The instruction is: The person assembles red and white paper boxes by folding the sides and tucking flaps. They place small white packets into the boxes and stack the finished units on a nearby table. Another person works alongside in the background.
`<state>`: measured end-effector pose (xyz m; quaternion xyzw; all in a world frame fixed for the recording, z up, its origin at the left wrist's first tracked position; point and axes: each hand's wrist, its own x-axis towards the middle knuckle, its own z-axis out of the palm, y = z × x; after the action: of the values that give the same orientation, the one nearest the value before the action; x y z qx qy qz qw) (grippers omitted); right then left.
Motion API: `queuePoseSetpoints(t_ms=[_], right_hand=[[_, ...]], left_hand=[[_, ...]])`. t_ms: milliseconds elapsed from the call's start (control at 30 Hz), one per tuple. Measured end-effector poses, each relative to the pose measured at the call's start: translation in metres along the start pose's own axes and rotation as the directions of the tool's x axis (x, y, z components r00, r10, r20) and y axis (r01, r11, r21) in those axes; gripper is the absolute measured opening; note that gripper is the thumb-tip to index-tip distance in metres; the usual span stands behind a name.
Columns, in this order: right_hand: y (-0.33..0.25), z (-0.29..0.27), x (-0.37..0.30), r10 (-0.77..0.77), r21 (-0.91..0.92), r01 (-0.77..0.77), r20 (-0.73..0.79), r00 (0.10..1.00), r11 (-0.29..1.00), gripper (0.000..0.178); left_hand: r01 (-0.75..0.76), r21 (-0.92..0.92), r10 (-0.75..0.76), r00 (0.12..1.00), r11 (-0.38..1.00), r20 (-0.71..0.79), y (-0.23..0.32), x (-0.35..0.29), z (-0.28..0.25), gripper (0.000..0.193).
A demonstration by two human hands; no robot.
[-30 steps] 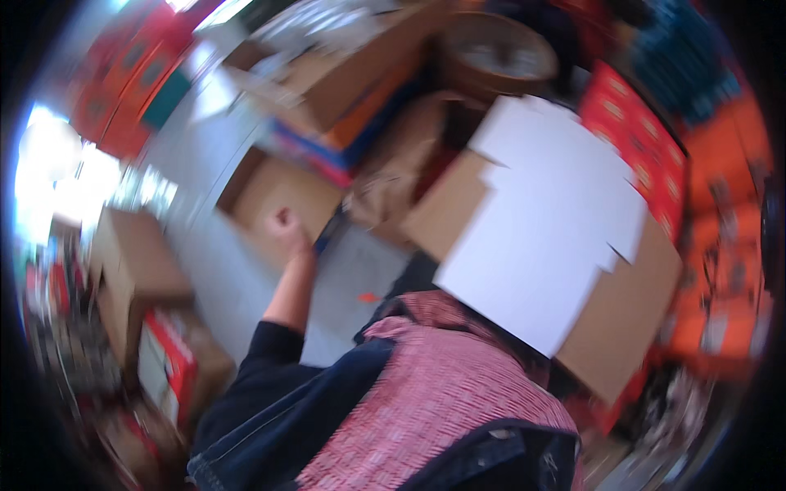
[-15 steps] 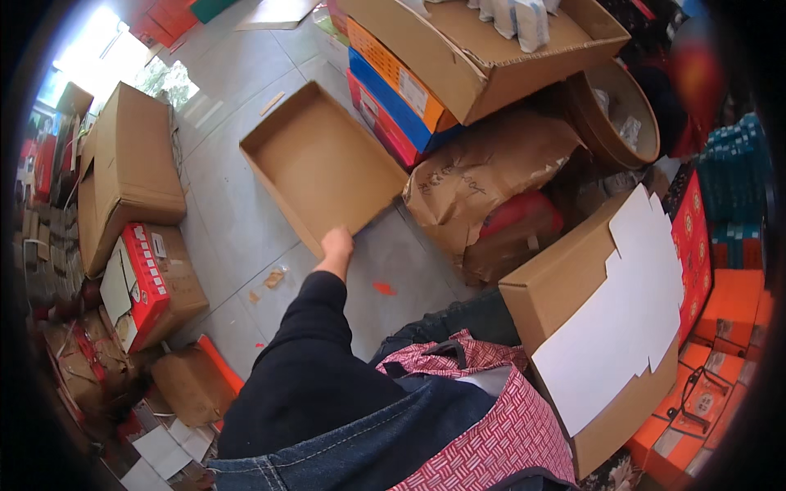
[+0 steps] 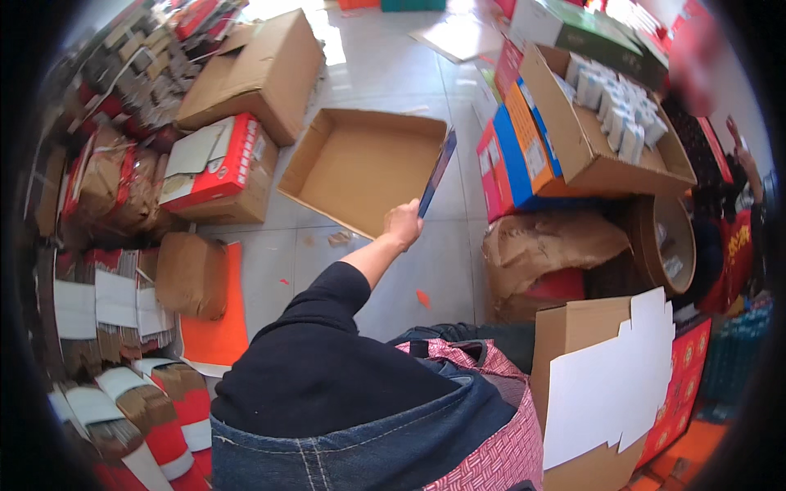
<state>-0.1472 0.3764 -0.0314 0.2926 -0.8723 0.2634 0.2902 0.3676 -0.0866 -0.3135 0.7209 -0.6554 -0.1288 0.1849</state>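
Observation:
My left hand (image 3: pixel 402 225) reaches forward in a dark sleeve, its fingers closed on the near right corner of a shallow, open cardboard tray box (image 3: pixel 360 168). The brown inside of this box shows with nothing in it, and a strip of its dark outer side (image 3: pixel 438 172) is visible along the right. It is above the grey tiled floor; whether it touches the floor I cannot tell. My right hand is out of view. Beside my lap, on the right, stands a brown carton with a white cut sheet (image 3: pixel 610 380) against it.
Cartons (image 3: pixel 254 78) and a red-and-brown box (image 3: pixel 221 168) stand on the left, above a brown paper-wrapped package (image 3: pixel 192 274). To the right, a carton of small white packets (image 3: pixel 626 114) rests on coloured boxes (image 3: pixel 503 168). Crumpled brown paper (image 3: pixel 548 250) lies below them.
My view has swung left, bringing in more of the left-hand stacks. The tray box has turned and tilted in my left hand, so its dark outer side now shows. The grip remains.

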Motion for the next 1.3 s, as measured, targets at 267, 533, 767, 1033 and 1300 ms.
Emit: queuePoseSetpoints(t_ms=[267,533,767,1033,1300], right_hand=[[0.007,0.059,-0.015,-0.022,0.441,-0.145,0.352,0.936,0.886,0.023],[-0.042,0.058,-0.058,-0.133,0.178,0.029,0.61,0.781,0.984,0.043],[-0.03,0.039,-0.078,-0.034,-0.016,0.052,0.576,0.817,0.999,0.046],[0.022,0.045,-0.129,0.387,-0.073,-0.384,0.3,0.872,0.921,0.059],[0.024,0.038,-0.13,0.578,0.041,-0.681,0.492,0.651,0.731,0.053]], left_hand=[[-0.184,0.44,0.298,0.933,0.879,-0.204,-0.047,0.1,-0.166,0.016],[-0.293,0.358,0.463,0.568,0.886,-0.681,-0.013,0.218,-0.334,0.049],[-0.109,-0.845,0.291,0.955,0.524,0.057,0.244,0.114,-0.078,0.063],[0.557,-0.789,-0.011,0.818,0.26,0.574,0.292,0.177,-0.043,0.04],[0.424,-0.903,0.288,0.875,-0.068,0.389,0.263,0.116,-0.049,0.03]])
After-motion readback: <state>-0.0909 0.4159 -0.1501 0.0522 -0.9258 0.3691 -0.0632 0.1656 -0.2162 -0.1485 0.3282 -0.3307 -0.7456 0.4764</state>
